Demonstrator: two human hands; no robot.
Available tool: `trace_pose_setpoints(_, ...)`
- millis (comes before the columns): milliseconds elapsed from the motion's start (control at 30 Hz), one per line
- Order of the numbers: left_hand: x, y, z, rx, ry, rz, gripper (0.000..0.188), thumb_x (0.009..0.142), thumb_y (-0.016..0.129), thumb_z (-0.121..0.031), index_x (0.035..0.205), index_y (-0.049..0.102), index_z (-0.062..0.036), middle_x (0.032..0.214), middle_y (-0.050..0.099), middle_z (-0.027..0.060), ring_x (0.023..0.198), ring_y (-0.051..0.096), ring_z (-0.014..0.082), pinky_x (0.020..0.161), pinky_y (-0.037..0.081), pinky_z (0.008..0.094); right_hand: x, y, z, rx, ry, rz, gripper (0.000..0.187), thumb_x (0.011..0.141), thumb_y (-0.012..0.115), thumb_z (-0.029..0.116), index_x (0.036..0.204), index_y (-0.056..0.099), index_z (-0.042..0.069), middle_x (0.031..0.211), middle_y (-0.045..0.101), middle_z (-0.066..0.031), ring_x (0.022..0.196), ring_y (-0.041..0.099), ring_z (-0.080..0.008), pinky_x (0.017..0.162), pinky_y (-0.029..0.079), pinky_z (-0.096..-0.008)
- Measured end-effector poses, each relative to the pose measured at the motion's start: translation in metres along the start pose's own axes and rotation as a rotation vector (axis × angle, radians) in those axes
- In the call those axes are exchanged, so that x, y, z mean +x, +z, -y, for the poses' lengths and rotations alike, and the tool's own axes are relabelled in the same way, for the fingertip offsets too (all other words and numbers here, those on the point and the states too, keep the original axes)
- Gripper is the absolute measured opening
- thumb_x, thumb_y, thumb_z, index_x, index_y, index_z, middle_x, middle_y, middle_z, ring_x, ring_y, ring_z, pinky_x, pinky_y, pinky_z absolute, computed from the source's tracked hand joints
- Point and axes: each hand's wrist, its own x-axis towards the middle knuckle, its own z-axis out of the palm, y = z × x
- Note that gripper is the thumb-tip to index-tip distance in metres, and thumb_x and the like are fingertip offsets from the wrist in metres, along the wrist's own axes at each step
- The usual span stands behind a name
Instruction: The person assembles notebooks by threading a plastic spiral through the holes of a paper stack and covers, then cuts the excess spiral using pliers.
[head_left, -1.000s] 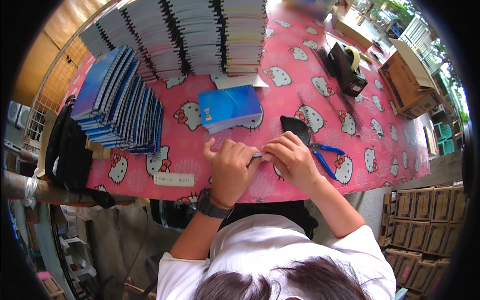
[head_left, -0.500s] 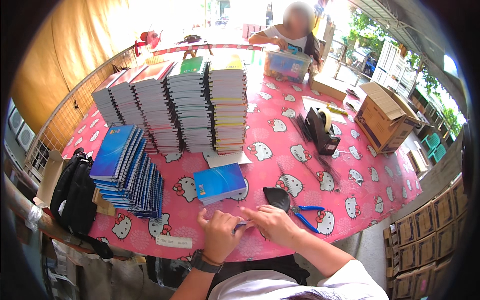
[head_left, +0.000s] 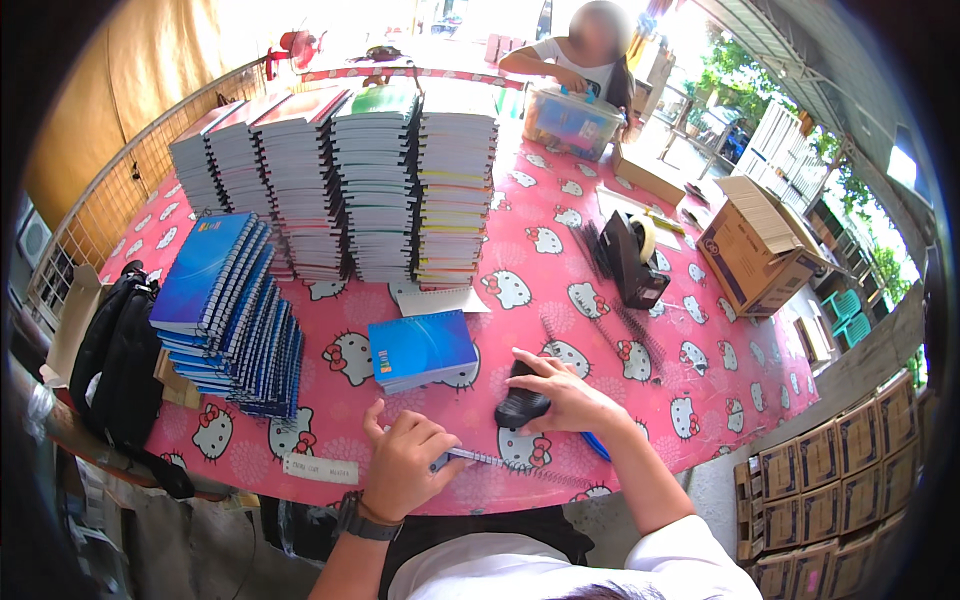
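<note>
My left hand point(head_left: 408, 465) is closed near the front edge of the table, pinching the end of a thin spiral binding coil point(head_left: 520, 466). Something small and blue shows at its fingertips; its kind is hidden. The coil stretches right along the tablecloth. My right hand point(head_left: 570, 398) curls around a black scoop-shaped piece point(head_left: 522, 402), thumb on the near side and fingers on the far side. Under that wrist a blue handle of the pliers point(head_left: 597, 446) peeks out, the rest covered. Just beyond my hands lies a small stack of blue notebooks point(head_left: 422, 350).
At left, a leaning pile of blue spiral notebooks point(head_left: 235, 320) stands before tall book stacks point(head_left: 375, 190). A black bag point(head_left: 115, 360) lies leftmost. Rightward are loose coils point(head_left: 625, 335), a tape dispenser point(head_left: 632, 265) and a carton point(head_left: 755, 250). Another person holds a clear bin point(head_left: 570, 120).
My right hand has left my left hand's side and moved right onto the black scoop-shaped piece, covering most of the pliers. The coil in my left hand now shows. The whole view shifted slightly.
</note>
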Motion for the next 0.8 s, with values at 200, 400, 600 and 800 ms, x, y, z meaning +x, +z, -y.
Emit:
trace_pose_setpoints(200,0.000,-0.003,-0.005,0.005,-0.005,-0.025,0.024,0.063,0.082,-0.029,0.078,0.068,-0.0181,0.079,0.061,-0.0054,0.089,0.057,0.0148,0.103,0.022,0.0534,-0.007,-0.001,0.035,0.996,-0.139,-0.112,0.059,0.075,0.072,0.054,0.102,0.071,0.002,0.135,0.052,-0.0219,0.124,0.050,-0.0325,0.105,0.035,-0.0435)
trace_pose_setpoints(400,-0.007,0.006,0.004,-0.028,-0.011,-0.033,0.027,0.062,0.083,-0.035,0.078,0.068,-0.0187,0.074,0.061,-0.0047,0.086,0.058,0.0149,0.104,0.022,0.0510,-0.009,0.028,0.039,0.641,0.071,-0.169,0.069,0.075,0.065,0.064,0.094,0.072,-0.001,0.122,0.062,-0.0213,0.115,0.056,-0.0275,0.099,0.041,-0.0407)
trace_pose_setpoints(600,-0.004,0.004,0.002,-0.077,-0.030,-0.086,0.041,0.059,0.084,-0.037,0.092,0.069,-0.0187,0.076,0.061,-0.0062,0.083,0.058,0.0122,0.103,0.024,0.0495,-0.002,0.036,0.054,0.892,0.063,-0.093,0.076,0.075,0.062,0.069,0.095,0.070,-0.005,0.113,0.066,-0.0225,0.102,0.061,-0.0268,0.093,0.045,-0.0398)
trace_pose_setpoints(800,-0.001,0.009,0.003,-0.134,-0.054,-0.130,0.059,0.058,0.086,-0.035,0.109,0.063,-0.0196,0.078,0.062,-0.0067,0.082,0.059,0.0119,0.103,0.023,0.0498,0.002,0.033,0.049,1.055,-0.138,-0.093,0.064,0.080,0.066,0.057,0.099,0.068,-0.004,0.111,0.067,-0.0173,0.102,0.061,-0.0246,0.092,0.045,-0.0370)
